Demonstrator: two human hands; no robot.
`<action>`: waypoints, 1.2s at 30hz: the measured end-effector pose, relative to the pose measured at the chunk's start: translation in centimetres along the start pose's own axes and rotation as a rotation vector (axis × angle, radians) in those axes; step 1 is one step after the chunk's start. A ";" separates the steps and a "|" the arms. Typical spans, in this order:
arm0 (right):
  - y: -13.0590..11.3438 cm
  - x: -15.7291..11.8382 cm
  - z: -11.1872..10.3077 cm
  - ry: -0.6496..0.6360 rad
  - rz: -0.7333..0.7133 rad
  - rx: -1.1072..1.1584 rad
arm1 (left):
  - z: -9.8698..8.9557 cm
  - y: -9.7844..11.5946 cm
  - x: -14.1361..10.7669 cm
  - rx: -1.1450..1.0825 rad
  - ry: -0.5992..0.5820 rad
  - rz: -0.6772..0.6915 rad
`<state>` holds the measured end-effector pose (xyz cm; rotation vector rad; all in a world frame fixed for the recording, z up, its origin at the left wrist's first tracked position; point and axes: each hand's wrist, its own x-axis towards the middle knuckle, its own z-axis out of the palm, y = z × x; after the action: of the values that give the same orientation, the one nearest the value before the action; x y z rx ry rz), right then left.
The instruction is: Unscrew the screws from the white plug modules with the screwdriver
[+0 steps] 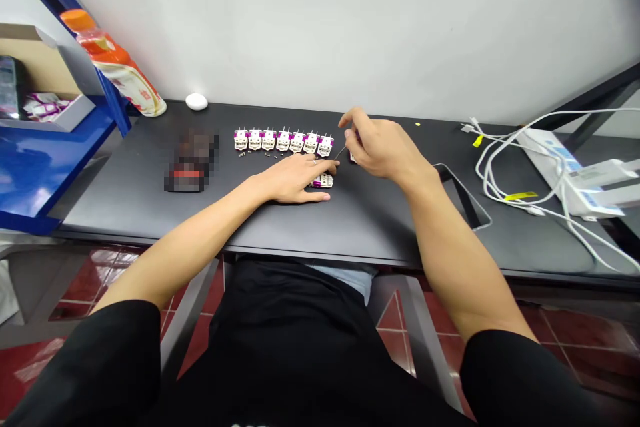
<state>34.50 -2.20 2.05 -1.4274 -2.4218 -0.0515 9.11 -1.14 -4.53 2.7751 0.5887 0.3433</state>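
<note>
A row of several small white-and-purple plug parts (pixel 283 140) stands on the dark table (pixel 150 193), with tiny screws (pixel 257 154) lying in front of them. My left hand (pixel 295 180) lies flat on the table and holds down one more white-and-purple part (pixel 324 181) under its fingertips. Just to the right and a little higher, my right hand (pixel 377 145) pinches a thin screwdriver (pixel 342 151) whose tip points down toward that part.
An orange bottle (pixel 117 67) leans at the back left by a blue shelf (pixel 45 160) holding a box of parts (pixel 47 110). A white oval object (pixel 197 101) and a blurred dark item (pixel 191 161) are left. White cables (pixel 530 173) and power strips (pixel 575 173) lie right.
</note>
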 end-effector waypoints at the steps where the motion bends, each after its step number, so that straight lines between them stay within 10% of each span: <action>1: 0.0 0.0 0.1 0.009 -0.005 0.001 | 0.1 -0.1 0.0 0.001 0.000 0.000; 11: 0.8 -0.5 0.2 0.280 -0.082 -0.001 | -0.8 -0.1 -0.5 -0.161 0.061 -0.035; 18: -0.8 -0.7 0.7 0.192 -0.282 0.093 | -1.2 -0.3 -0.9 -0.165 0.085 -0.071; 36: -1.7 -0.7 0.5 0.141 -0.269 0.075 | -0.9 -0.5 -0.5 -0.163 0.069 -0.086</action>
<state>33.25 -3.55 1.57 -1.0231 -2.4532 -0.1189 8.22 -0.75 -3.96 2.5829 0.6635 0.4488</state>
